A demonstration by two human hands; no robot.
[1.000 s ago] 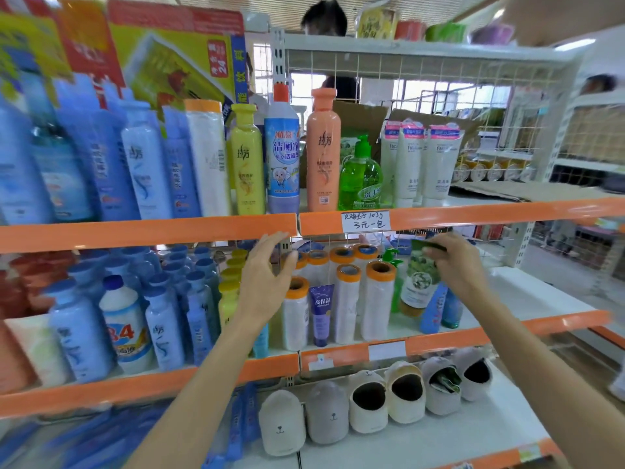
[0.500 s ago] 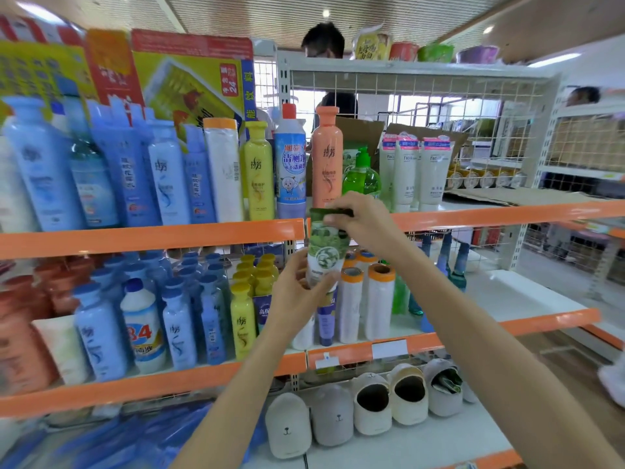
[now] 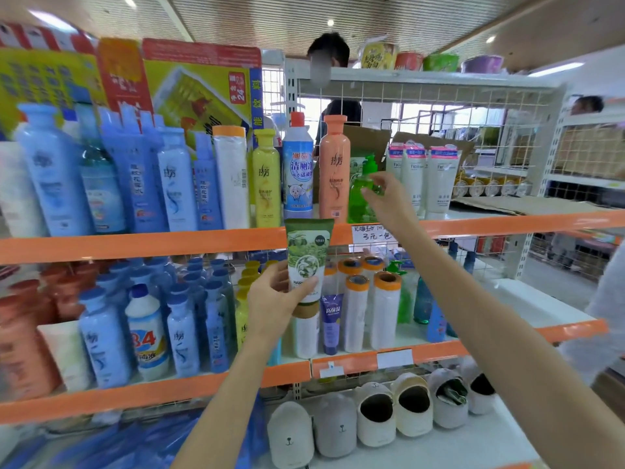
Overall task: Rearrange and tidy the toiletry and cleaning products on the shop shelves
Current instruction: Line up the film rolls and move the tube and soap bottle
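Tube (image 3: 307,262) of green face wash stands upright in the left hand (image 3: 274,301), fingers clamped round its lower half, in front of the orange shelf edge (image 3: 135,243). Right hand (image 3: 384,194), fingers apart and empty, reaches to the green pump bottle (image 3: 362,194) on the upper shelf. Judged step: clearing a slot; next, shift that bottle aside.

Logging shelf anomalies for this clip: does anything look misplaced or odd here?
Yes. A lone white roll with an orange cap stands among the top-shelf bottles, while its matching rolls sit on the middle shelf. One of the bear-face slippers on the bottom shelf has green packaging stuffed inside.
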